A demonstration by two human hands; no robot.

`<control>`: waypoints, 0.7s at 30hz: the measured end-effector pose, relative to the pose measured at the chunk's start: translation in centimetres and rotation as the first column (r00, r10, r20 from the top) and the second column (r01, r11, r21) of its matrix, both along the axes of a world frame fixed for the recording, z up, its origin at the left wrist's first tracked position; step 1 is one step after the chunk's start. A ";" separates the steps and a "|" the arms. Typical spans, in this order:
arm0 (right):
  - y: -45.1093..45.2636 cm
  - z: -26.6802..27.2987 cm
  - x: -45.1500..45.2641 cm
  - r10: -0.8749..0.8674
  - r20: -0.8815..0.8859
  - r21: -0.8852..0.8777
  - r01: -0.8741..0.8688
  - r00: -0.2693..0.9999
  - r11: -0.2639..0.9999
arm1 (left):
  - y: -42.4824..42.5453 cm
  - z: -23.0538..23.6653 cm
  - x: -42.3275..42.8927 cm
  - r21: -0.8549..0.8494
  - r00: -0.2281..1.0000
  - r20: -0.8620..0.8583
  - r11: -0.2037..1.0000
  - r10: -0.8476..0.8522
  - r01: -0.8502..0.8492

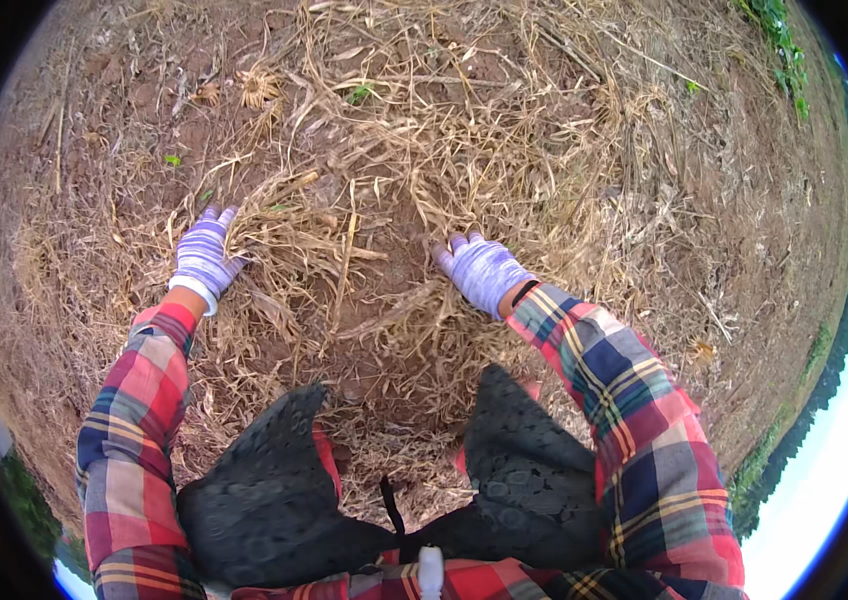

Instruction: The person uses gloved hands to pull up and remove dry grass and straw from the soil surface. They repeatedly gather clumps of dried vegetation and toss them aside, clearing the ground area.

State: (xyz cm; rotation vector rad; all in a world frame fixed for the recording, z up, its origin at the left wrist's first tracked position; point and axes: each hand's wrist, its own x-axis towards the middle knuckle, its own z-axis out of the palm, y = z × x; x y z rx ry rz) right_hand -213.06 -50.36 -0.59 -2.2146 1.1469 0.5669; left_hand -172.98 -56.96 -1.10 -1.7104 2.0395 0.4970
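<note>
My left hand point(203, 253), in a purple-and-white knit glove, rests against the left side of a heap of dry straw-like stalks and leaves point(293, 229). Some stalks lie between its thumb and fingers; whether they are gripped is hidden. Across a patch of bare brown soil point(392, 247), my right hand point(485, 271) wears a matching glove. Its fingers are apart, and their tips touch the dry litter point(443, 214) on the ground. A pale upright stalk point(347, 259) lies between the two hands, nearer the left one.
Dry plant litter covers the soil all around. My knees in dark trousers point(529, 480) are bent below the hands. Green leafy plants point(780, 45) grow at the upper right. Small green sprouts point(359, 93) stand ahead. A tree line point(840, 360) edges the field on the right.
</note>
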 end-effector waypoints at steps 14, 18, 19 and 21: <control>9.6 4.8 -6.6 0.151 -0.021 0.650 -0.101 0.988 0.753 | 9.8 5.4 -5.5 0.172 0.989 -0.003 0.975 -0.145 0.143; 7.3 5.6 -9.5 0.267 -0.141 0.230 -0.231 0.953 0.945 | 9.7 2.5 -7.9 0.205 0.960 0.171 0.945 0.222 -0.255; 6.2 5.0 -9.8 0.346 -0.071 0.068 -0.342 0.935 0.937 | 9.2 1.8 -8.7 0.187 0.918 0.210 0.908 0.336 -0.375; 3.9 3.4 -8.9 0.422 -0.037 0.022 -0.421 0.906 0.907 | 9.3 1.4 -10.1 0.121 0.894 0.281 0.911 0.350 -0.395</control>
